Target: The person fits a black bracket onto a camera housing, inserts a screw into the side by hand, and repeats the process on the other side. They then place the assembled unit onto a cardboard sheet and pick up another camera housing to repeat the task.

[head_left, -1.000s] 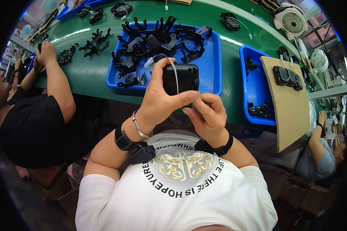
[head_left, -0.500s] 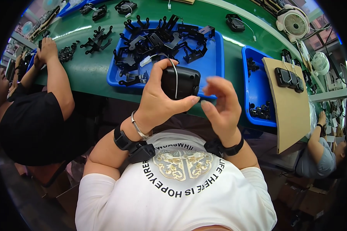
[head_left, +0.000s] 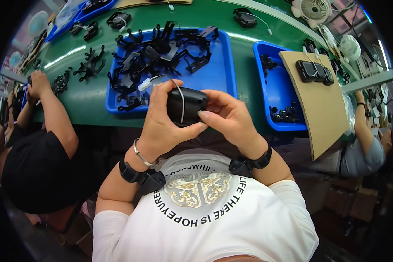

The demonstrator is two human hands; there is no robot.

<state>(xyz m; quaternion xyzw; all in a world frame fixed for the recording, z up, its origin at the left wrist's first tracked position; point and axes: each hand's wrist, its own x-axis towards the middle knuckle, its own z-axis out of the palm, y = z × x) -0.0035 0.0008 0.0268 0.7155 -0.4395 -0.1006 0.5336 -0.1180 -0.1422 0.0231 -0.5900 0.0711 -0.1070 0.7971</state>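
Note:
Between my two hands is a rounded black plastic housing [head_left: 193, 104], held up just in front of the near rim of a blue tray [head_left: 214, 89]. A thin white cable [head_left: 182, 102] runs across the housing and ends in a white connector [head_left: 145, 84] beyond my left fingers. My left hand [head_left: 159, 115] is closed around the housing's left side, thumb along the near edge. My right hand [head_left: 231, 118] pinches its right end with thumb and fingers. Black metal brackets [head_left: 153, 54] lie heaped in the tray behind.
To the right, a second blue tray [head_left: 260, 87] holds small black parts [head_left: 284, 115], with a cardboard sheet [head_left: 314, 105] across it bearing black housings [head_left: 314, 71]. Loose brackets [head_left: 90, 64] lie on the green table [head_left: 81, 98]. A co-worker's arm [head_left: 56, 113] is at left, another person at right.
My right hand has come in from beside the housing and now grips its right end. In the view, the trays and table have shifted left.

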